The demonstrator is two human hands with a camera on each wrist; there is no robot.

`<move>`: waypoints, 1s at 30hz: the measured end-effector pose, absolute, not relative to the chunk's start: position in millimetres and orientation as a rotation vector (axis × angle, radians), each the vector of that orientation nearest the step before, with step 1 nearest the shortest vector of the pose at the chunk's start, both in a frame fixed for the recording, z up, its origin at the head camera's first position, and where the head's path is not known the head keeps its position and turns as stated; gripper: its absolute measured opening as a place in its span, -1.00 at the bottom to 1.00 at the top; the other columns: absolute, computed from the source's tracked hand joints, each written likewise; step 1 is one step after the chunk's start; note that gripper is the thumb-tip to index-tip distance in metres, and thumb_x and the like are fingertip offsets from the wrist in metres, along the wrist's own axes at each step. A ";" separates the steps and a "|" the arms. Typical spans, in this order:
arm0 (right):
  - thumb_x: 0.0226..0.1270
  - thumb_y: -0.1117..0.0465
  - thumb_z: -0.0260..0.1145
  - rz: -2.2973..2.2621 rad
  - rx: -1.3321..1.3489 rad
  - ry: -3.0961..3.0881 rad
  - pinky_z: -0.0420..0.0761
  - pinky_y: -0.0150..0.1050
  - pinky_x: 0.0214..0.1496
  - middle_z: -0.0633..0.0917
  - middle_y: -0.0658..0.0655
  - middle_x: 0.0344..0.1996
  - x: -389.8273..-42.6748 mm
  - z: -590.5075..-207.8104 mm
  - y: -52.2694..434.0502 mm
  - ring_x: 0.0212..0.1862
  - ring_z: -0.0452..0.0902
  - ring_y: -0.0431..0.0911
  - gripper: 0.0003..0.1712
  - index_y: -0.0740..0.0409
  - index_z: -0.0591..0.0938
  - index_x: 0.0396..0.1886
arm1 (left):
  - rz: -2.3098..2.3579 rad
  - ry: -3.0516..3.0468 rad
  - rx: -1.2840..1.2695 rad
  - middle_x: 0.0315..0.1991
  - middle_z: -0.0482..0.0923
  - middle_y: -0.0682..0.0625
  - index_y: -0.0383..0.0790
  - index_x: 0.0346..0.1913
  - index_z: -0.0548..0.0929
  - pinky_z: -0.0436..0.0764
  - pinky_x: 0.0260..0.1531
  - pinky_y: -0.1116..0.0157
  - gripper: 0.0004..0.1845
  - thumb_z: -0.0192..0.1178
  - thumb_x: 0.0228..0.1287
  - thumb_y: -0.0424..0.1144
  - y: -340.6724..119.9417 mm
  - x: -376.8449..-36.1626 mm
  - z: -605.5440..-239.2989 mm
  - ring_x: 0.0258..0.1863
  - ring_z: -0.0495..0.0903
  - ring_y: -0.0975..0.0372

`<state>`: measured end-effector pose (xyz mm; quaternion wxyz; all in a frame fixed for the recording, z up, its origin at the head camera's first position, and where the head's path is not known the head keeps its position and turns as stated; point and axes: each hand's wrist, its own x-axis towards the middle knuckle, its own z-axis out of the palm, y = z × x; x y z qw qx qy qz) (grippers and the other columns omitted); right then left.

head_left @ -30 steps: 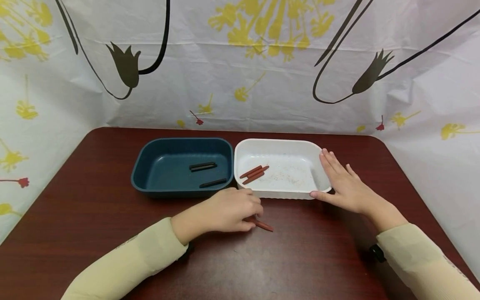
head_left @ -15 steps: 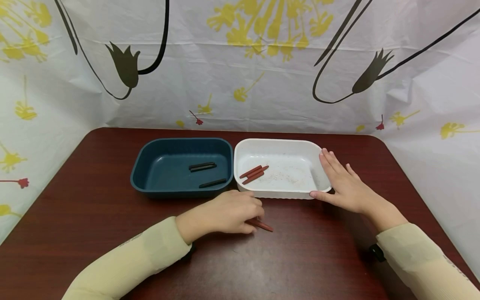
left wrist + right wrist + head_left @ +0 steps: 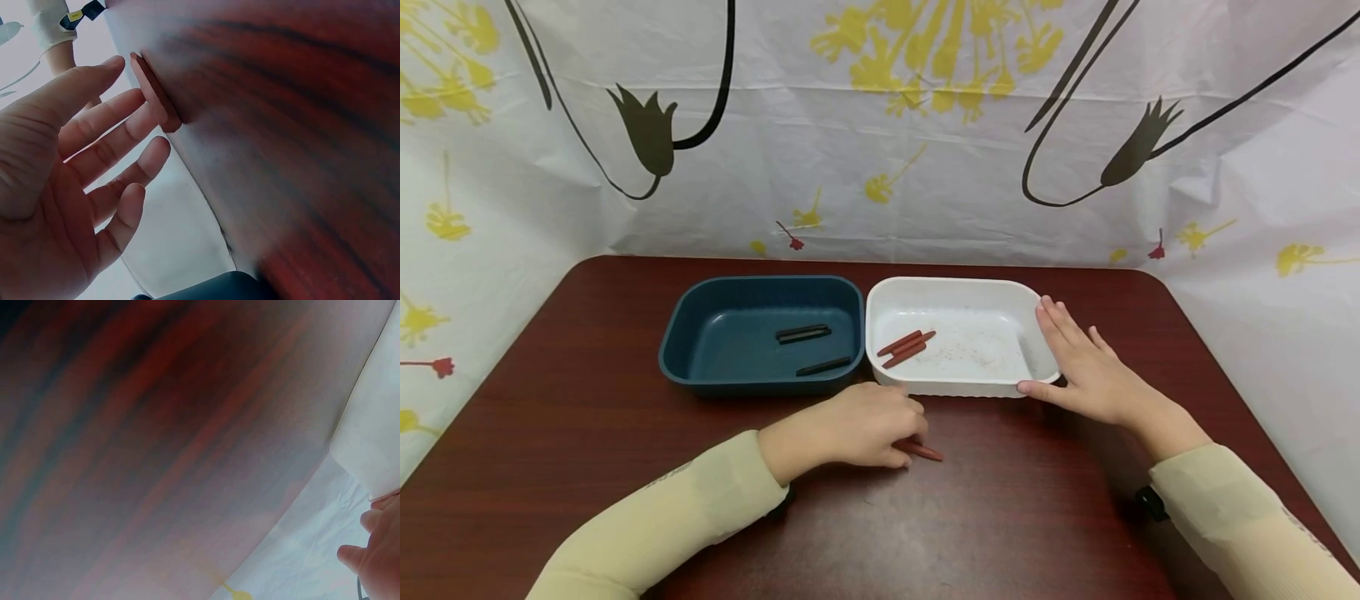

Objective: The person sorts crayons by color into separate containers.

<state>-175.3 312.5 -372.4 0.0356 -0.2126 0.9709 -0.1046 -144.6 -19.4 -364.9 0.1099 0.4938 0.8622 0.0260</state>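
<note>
My left hand (image 3: 865, 425) is low over the table in front of the two trays. Its fingertips touch a red-brown crayon (image 3: 153, 94) that lies on the tabletop. In the left wrist view the thumb stands apart from the crayon and the fingers are loosely bent. My right hand (image 3: 1093, 379) rests with straight, spread fingers against the right end of the white tray (image 3: 962, 388), its thumb at the front corner. Several red-brown crayons (image 3: 907, 348) lie in that tray's left part. In the right wrist view, part of my right hand (image 3: 381, 556) shows beside the white tray (image 3: 375, 431).
To the left of the white tray, and right beside it, stands a dark blue tray (image 3: 722, 387) with several black crayons (image 3: 823, 367) in its right part. Both trays stand on a dark red-brown table (image 3: 1000, 525). A white patterned cloth (image 3: 880, 125) hangs behind the table.
My left hand has shifted slightly to the right at the crayon on the table. The right hand has stayed at the white tray's right end.
</note>
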 end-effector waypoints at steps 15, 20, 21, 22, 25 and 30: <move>0.29 -0.35 0.24 -0.332 -0.640 2.983 -0.04 0.48 0.42 -0.33 0.03 0.62 -174.0 -370.4 312.5 0.64 -0.39 0.10 0.26 0.16 -0.25 0.62 | 0.108 2.505 1.358 -0.53 0.48 0.25 0.10 -0.52 0.56 0.41 -0.53 0.42 -0.77 0.42 0.16 -0.11 -17.1 -145.1 -367.0 -0.48 0.44 0.40; 0.29 -0.34 0.25 -0.313 -0.647 2.993 -0.02 0.49 0.41 -0.32 0.06 0.62 -174.2 -370.2 311.8 0.64 -0.36 0.12 0.26 0.18 -0.23 0.61 | 0.116 2.506 1.361 -0.54 0.47 0.25 0.09 -0.54 0.55 0.40 -0.54 0.42 -0.76 0.40 0.16 -0.17 -18.2 -145.5 -369.2 -0.49 0.44 0.39; 0.29 -0.34 0.25 -0.311 -0.650 2.995 -0.01 0.49 0.41 -0.31 0.07 0.62 -174.3 -370.0 311.6 0.64 -0.35 0.12 0.26 0.19 -0.23 0.61 | 0.117 2.506 1.365 -0.54 0.47 0.25 0.09 -0.54 0.55 0.40 -0.54 0.42 -0.76 0.40 0.16 -0.17 -18.3 -145.7 -369.4 -0.49 0.44 0.39; 0.29 -0.34 0.25 -0.308 -0.654 2.999 0.00 0.49 0.40 -0.31 0.07 0.62 -174.5 -370.1 311.5 0.63 -0.34 0.13 0.26 0.19 -0.22 0.61 | 0.119 2.504 1.366 -0.54 0.47 0.25 0.10 -0.54 0.55 0.40 -0.54 0.42 -0.76 0.39 0.16 -0.17 -18.4 -145.8 -369.6 -0.49 0.44 0.39; 0.29 -0.33 0.26 -0.315 -0.660 2.999 0.00 0.50 0.40 -0.31 0.07 0.62 -174.4 -369.8 311.2 0.64 -0.35 0.12 0.25 0.20 -0.22 0.61 | 0.126 2.498 1.370 -0.54 0.47 0.25 0.10 -0.54 0.55 0.40 -0.53 0.42 -0.77 0.39 0.17 -0.17 -18.8 -145.9 -369.9 -0.49 0.44 0.38; 0.29 -0.33 0.25 -0.314 -0.655 2.994 -0.01 0.49 0.40 -0.32 0.06 0.62 -174.1 -370.3 311.2 0.64 -0.38 0.09 0.26 0.19 -0.23 0.61 | 0.149 2.489 1.379 -0.56 0.46 0.26 0.09 -0.53 0.56 0.39 -0.53 0.42 -0.78 0.39 0.16 -0.18 -19.4 -145.5 -369.3 -0.50 0.44 0.40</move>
